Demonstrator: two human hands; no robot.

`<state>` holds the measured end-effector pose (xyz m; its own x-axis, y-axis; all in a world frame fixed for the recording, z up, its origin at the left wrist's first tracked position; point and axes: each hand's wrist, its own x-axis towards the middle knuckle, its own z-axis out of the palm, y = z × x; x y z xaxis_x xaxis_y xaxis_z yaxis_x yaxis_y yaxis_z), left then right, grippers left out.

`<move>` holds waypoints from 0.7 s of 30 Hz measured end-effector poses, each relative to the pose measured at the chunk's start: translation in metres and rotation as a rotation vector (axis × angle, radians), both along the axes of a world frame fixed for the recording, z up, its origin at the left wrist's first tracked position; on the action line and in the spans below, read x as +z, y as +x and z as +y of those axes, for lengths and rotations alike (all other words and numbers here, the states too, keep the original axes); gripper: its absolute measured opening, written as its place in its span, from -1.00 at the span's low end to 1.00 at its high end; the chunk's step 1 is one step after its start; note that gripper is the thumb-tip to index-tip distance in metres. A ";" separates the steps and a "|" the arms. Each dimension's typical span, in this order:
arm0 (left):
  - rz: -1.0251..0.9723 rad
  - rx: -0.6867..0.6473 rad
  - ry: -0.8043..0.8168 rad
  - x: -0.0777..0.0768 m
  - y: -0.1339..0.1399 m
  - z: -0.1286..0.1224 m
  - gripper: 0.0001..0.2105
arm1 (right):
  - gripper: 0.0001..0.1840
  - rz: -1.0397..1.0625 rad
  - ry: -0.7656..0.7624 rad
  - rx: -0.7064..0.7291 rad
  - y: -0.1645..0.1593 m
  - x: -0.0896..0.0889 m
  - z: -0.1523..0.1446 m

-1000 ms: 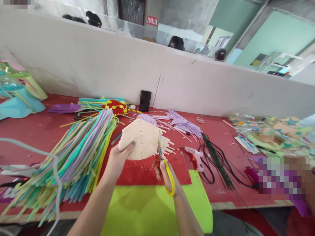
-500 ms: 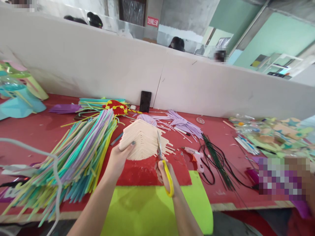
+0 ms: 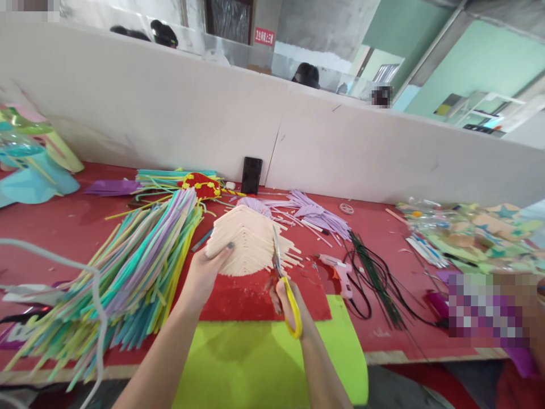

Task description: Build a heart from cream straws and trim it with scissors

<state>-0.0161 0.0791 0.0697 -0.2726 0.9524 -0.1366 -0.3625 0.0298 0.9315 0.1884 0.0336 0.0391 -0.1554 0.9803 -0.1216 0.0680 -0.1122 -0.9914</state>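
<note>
My left hand (image 3: 208, 270) is closed on the lower left edge of a cream leaf-shaped piece (image 3: 244, 236), its thumb lying on top. The piece is made of strips like pipe cleaners laid in a chevron, and loose strip ends stick out unevenly on its right side. Scissors (image 3: 290, 307) with yellow handles are in my right hand (image 3: 283, 298). Their blades point away from me along the piece's right side, by the uneven ends. Whether the blades are parted is hard to see. Beneath lies a red sheet (image 3: 255, 301) on a lime-green mat (image 3: 238, 363).
Bundled multicoloured pipe cleaners (image 3: 140, 272) lie left, crossed by a white cable (image 3: 99, 307). Lilac pipe cleaners (image 3: 315, 213) and a phone (image 3: 251, 175) are behind. At right are a pink glue gun (image 3: 340, 270), dark green stems (image 3: 378, 289) and another person's arm (image 3: 511, 312). A white partition (image 3: 204, 119) rises behind.
The scissors and my right hand have shifted up very slightly along the piece's right side. My left hand keeps its hold, and everything else looks the same.
</note>
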 end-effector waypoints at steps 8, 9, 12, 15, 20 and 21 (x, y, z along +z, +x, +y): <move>0.059 -0.069 -0.009 0.009 -0.008 0.000 -0.44 | -0.29 0.009 0.068 0.132 0.006 0.009 0.003; 0.069 -0.076 -0.009 0.009 -0.009 0.000 -0.43 | -0.29 0.013 0.069 0.128 0.006 0.009 0.003; 0.087 -0.099 0.000 0.010 -0.010 0.000 -0.43 | -0.32 0.006 0.072 0.096 0.002 0.011 0.002; 0.082 -0.099 0.010 0.008 -0.010 0.000 -0.45 | -0.36 0.007 0.048 0.046 -0.002 0.015 0.001; 0.063 -0.090 0.011 0.006 -0.011 0.002 -0.46 | -0.38 0.036 0.009 0.009 -0.006 0.020 -0.001; 0.063 -0.087 0.009 0.006 -0.011 0.002 -0.47 | -0.37 0.022 0.007 -0.004 -0.007 0.020 -0.001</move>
<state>-0.0270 0.0811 0.0759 -0.1964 0.9739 -0.1135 -0.3001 0.0505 0.9526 0.1814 0.0322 0.0589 -0.1539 0.9818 -0.1116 0.0461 -0.1056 -0.9933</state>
